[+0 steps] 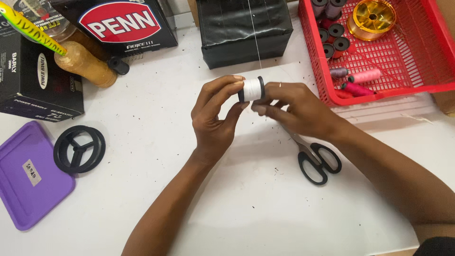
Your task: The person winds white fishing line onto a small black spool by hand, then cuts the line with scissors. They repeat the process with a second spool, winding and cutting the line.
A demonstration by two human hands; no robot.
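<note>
A small black spool wound with white line (pixel 252 89) is held above the white table between both my hands. My left hand (pixel 215 118) pinches its left end with thumb and fingers. My right hand (pixel 296 109) grips its right end from the side. A thin clear line (pixel 256 38) runs from the spool straight up toward the far edge of the table, passing over a black box (pixel 244 28).
Black-handled scissors (pixel 315 161) lie just under my right wrist. A red basket (pixel 417 71) with thread spools and a gold spool stands at the back right. On the left lie a purple tray (pixel 23 175), a black ring-shaped spool (pixel 79 149), a cork handle (pixel 85 64) and dark boxes.
</note>
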